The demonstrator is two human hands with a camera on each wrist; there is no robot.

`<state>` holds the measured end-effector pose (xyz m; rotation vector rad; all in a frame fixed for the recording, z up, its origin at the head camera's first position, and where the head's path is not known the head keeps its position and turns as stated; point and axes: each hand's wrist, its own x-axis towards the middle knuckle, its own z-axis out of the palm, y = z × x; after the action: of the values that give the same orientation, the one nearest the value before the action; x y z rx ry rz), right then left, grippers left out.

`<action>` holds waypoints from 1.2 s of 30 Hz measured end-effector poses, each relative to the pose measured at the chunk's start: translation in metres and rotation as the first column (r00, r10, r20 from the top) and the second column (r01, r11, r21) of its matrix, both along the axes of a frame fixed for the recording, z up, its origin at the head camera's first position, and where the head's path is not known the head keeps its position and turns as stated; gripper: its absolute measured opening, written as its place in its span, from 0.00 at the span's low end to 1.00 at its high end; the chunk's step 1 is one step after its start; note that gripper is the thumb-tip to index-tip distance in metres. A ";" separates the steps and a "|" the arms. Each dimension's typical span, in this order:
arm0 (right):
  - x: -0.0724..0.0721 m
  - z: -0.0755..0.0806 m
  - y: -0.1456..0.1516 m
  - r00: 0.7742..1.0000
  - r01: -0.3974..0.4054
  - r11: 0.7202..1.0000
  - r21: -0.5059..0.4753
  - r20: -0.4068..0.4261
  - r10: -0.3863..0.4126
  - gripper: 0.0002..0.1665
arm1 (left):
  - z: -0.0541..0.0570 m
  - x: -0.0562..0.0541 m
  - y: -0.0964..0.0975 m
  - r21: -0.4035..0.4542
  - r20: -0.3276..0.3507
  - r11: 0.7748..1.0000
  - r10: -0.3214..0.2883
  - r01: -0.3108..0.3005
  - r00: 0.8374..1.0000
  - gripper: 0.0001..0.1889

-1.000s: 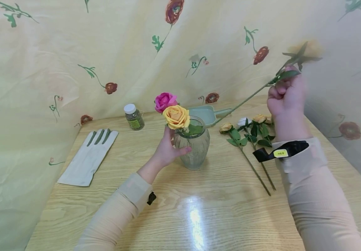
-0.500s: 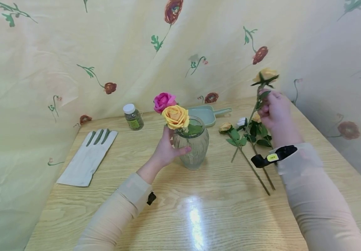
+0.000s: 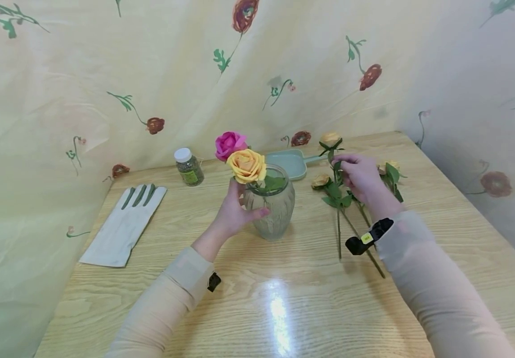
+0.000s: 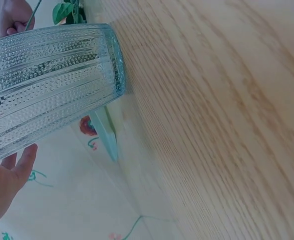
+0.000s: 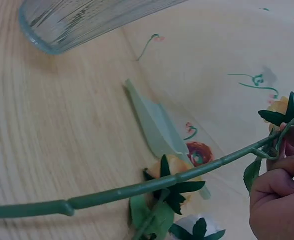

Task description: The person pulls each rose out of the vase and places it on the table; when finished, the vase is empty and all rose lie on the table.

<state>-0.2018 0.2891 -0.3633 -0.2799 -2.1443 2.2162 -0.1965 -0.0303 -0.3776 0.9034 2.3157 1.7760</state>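
Note:
My left hand [image 3: 235, 211] grips the side of a ribbed clear glass vase [image 3: 276, 214], thumb in front. The vase stands upright and holds a magenta rose [image 3: 230, 144] and a yellow rose [image 3: 246, 165]. Right of it, my right hand [image 3: 364, 178] pinches the green stem of another yellow rose [image 3: 330, 138] just below the bloom. That stem hangs down, its lower end pointing toward me. Under and beside the hand lie more roses: a yellow one [image 3: 320, 181], one at the right [image 3: 390, 169], and a white one [image 5: 196, 228], which my hand hides in the head view.
A pale green dustpan-like scoop [image 3: 291, 163] lies behind the vase. Further left are a white-capped jar [image 3: 189, 168] and a white glove [image 3: 121, 233] with green fingers. A flower-printed sheet [image 3: 186, 74] hangs behind the wooden table [image 3: 221, 308].
My right hand has brought the yellow rose left and down, from high at the right toward the vase, its stem turning nearly vertical. My left hand stays on the vase.

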 end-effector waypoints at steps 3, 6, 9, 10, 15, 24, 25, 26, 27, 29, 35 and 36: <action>0.000 -0.004 -0.002 1.000 -0.010 0.998 0.067 0.013 0.010 0.17 | -0.001 0.000 -0.001 -0.004 -0.013 1.000 0.014 -0.014 1.000 0.63; 0.001 -0.008 -0.003 1.000 -0.022 0.994 0.107 0.015 0.021 0.20 | -0.002 0.000 -0.003 0.006 -0.018 1.000 0.025 -0.025 1.000 0.62; 0.001 -0.013 -0.003 0.999 -0.033 0.991 0.128 0.012 0.032 0.21 | -0.002 0.000 -0.005 0.015 -0.016 0.999 0.033 -0.033 0.999 0.62; 0.001 -0.015 -0.003 0.999 -0.037 0.990 0.133 0.012 0.035 0.20 | -0.002 0.000 -0.005 0.019 -0.015 0.999 0.033 -0.033 0.999 0.62; 0.001 -0.026 -0.006 0.999 -0.039 0.977 0.210 0.028 0.034 0.20 | -0.002 0.000 -0.005 0.019 -0.012 0.999 0.033 -0.033 0.999 0.63; 0.000 -0.041 -0.012 0.989 -0.147 0.812 0.564 0.082 0.121 0.18 | -0.002 -0.002 -0.008 0.015 -0.014 0.999 0.037 -0.037 0.999 0.62; 0.000 -0.043 -0.013 0.987 -0.161 0.793 0.587 0.088 0.135 0.18 | -0.002 -0.002 -0.008 0.014 -0.014 0.999 0.036 -0.035 0.999 0.62; -0.001 -0.045 -0.014 0.985 -0.172 0.775 0.608 0.091 0.147 0.18 | -0.002 -0.002 -0.009 0.013 -0.011 0.999 0.034 -0.034 0.999 0.62; -0.001 -0.046 -0.015 0.983 -0.181 0.764 0.620 0.094 0.156 0.18 | -0.002 -0.002 -0.009 0.012 -0.009 0.999 0.031 -0.031 0.999 0.62; -0.002 -0.050 -0.018 0.982 -0.186 0.737 0.649 0.095 0.164 0.17 | -0.003 -0.003 -0.010 0.013 -0.001 1.000 0.023 -0.023 1.000 0.62; -0.003 -0.055 -0.027 0.981 -0.185 0.654 0.733 0.095 0.171 0.15 | 0.001 -0.002 -0.010 0.013 0.032 1.000 0.007 -0.007 0.999 0.65; -0.003 -0.056 -0.028 0.980 -0.187 0.641 0.744 0.098 0.172 0.15 | 0.005 0.001 -0.010 0.015 0.037 1.000 0.004 -0.005 0.999 0.65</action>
<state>-0.2047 0.2614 -0.4190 -0.0326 -2.9617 1.1596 -0.1957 -0.0399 -0.3726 0.8605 2.2871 1.7983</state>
